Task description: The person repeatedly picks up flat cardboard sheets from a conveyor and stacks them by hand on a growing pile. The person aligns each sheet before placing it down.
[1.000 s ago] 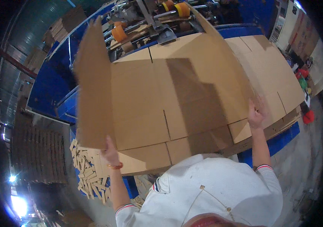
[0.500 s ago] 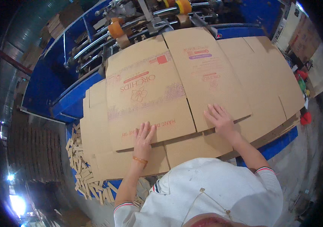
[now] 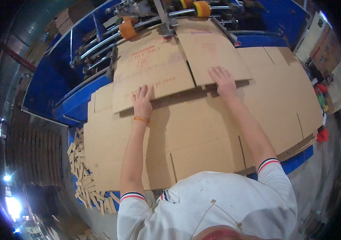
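A folded printed cardboard sheet (image 3: pixel 156 70) lies at a slant, its far end under the rollers of a machine and its near edge slightly raised. My left hand (image 3: pixel 143 100) rests on the near edge at the left, fingers spread over the top. Further right, my right hand (image 3: pixel 223 82) lies on the same edge with its fingers stretched out flat. Whether either thumb is under the edge is hard to see. Beneath is a stack of plain flat cardboard blanks (image 3: pixel 202 136) with cut slots.
The blue machine (image 3: pixel 64 86) has metal shafts and orange rollers (image 3: pixel 127 29) across the far side. Small cardboard offcuts (image 3: pixel 84 180) are heaped at the left of the stack. Red and green items (image 3: pixel 321 90) sit beyond its right end.
Both hands have moved forward, away from me, along with the printed cardboard sheet. Its far end has gone further under the rollers, and more of the plain blank beneath shows.
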Demonstrator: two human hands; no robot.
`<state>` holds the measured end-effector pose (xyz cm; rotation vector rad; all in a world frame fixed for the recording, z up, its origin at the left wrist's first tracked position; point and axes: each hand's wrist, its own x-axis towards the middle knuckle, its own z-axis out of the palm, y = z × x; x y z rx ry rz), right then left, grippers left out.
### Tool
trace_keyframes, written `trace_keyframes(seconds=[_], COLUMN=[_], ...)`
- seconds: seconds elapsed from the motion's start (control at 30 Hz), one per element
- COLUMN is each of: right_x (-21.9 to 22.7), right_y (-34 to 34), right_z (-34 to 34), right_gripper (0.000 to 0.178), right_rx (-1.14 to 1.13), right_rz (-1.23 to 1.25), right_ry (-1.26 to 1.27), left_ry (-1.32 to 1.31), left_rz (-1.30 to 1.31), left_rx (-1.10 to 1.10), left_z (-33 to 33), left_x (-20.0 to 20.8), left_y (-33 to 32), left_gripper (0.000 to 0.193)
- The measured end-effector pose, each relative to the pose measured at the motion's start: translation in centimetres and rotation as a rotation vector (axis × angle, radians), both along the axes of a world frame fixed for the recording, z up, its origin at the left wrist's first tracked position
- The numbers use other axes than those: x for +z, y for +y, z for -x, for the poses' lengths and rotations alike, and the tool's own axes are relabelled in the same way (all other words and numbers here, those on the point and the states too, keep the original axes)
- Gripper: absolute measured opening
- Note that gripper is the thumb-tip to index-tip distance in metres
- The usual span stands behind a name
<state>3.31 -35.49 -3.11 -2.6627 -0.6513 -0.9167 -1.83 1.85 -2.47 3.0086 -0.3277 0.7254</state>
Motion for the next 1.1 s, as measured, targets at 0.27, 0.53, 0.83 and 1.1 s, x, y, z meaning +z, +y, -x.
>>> trace_keyframes(seconds=[0.27, 0.53, 0.83, 1.1], right_x=[-2.3, -0.6, -0.7, -1.8], right_y=[-6.0, -5.0, -5.2, -5.7], right_z=[8.5, 13.1, 13.1, 12.8], right_gripper=[0.041, 0.036, 0.036, 0.036], right_rx=[-0.083, -0.048, -0.064, -0.086], right_rz=[-0.061, -0.083, -0.036, -0.081], right_ry=[0.425, 0.358, 0.369, 0.325], left_ry=[-0.061, 0.24, 0.145, 0.428], left_rz=[0.295, 0.248, 0.278, 0.697], left_rx=[0.432, 1.079, 1.072, 0.932], left_z=[8.9, 18.2, 8.4, -2.2], left_x=[-1.8, -2.6, 0.2, 2.1], left_y=[11.6, 25.3, 26.0, 28.8], left_gripper=[0.065, 0.05, 0.061, 0.079])
